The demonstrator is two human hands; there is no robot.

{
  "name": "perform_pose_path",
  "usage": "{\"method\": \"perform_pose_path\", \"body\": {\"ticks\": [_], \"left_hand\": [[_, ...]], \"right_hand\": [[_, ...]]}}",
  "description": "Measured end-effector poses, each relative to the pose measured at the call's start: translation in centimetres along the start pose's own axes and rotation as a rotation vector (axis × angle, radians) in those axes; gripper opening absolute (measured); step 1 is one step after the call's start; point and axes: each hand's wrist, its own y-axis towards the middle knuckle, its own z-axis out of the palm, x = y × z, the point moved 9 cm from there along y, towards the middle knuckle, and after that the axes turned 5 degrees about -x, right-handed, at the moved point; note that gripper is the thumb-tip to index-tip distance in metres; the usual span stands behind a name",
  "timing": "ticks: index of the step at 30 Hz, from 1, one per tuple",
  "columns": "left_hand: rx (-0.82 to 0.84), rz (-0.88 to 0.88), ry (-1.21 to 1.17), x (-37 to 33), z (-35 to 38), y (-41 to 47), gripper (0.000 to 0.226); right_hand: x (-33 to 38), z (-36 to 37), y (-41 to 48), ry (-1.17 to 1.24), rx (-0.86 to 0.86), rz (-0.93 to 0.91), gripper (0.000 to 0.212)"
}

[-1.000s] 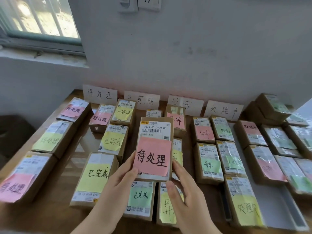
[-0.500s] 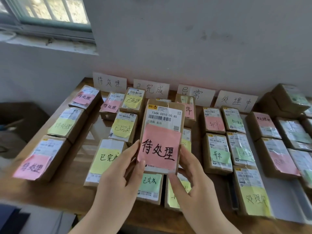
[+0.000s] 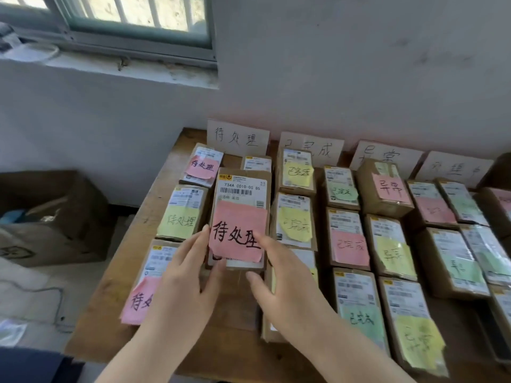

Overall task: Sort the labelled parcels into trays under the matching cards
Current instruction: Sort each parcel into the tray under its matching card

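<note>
A brown parcel (image 3: 240, 189) with a pink note reading 待处理 is held tilted up above the table's left side. My left hand (image 3: 188, 275) grips its lower left corner, thumb under the bottom edge. Its lower right edge is pinched by my right hand (image 3: 287, 277). The parcel hangs in front of the white 待处理 card (image 3: 237, 136) on the wall. Further right stand the cards 已完成 (image 3: 311, 149), 异常 (image 3: 384, 156) and 处理中 (image 3: 456, 168). Parcels with 待处理 notes (image 3: 181, 214) lie in the left column.
Rows of noted parcels (image 3: 349, 244) cover the wooden table (image 3: 116, 286) to the right. Left of the table's edge, cardboard boxes (image 3: 52, 217) sit on the floor. The wall and window sill rise right behind the cards.
Both hands have carried the pink-noted parcel leftward, from over the middle columns to over the left columns below the 待处理 card. The view has turned left with it.
</note>
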Motion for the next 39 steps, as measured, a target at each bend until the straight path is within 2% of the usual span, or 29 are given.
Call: {"method": "perform_pose_path", "body": {"ticks": [2,7,12,14,18,20,24,27,35,39], "left_hand": [[0.095,-0.06,-0.01,2.8,0.7,0.5,0.064],[0.256,-0.027,-0.013,4.8,2.4,1.5,0.077],[0.407,-0.033,0.062,7.5,5.7,2.7,0.062],[0.473,-0.036,0.144,9.0,7.5,2.8,0.059],[0.648,0.079,0.388,10.4,10.7,2.3,0.076],[0.704,0.104,0.442,10.7,11.3,1.6,0.076],[0.668,0.122,0.386,10.2,11.4,1.3,0.07],[0.715,0.134,0.444,10.1,11.9,1.4,0.07],[0.673,0.183,0.444,8.9,13.2,3.5,0.066],[0.642,0.165,0.41,8.8,14.0,4.2,0.066]], "right_hand": [[0.4,1.5,1.2,-0.027,-0.02,0.032,0.064],[-0.4,3.9,2.7,-0.025,-0.013,0.176,0.062],[-1.6,6.2,4.1,-0.084,0.046,0.318,0.062],[-2.1,7.1,4.8,-0.122,0.084,0.355,0.059],[-3.5,9.8,5.9,-0.238,0.228,0.424,0.054],[-3.8,10.9,6.0,-0.303,0.298,0.416,0.055],[-4.0,12.4,5.4,-0.469,0.404,0.322,0.063],[-4.2,12.6,4.9,-0.574,0.428,0.316,0.069],[-5.0,10.8,6.7,-0.662,0.362,0.347,0.063],[-4.0,10.1,7.5,-0.61,0.317,0.313,0.061]]}}
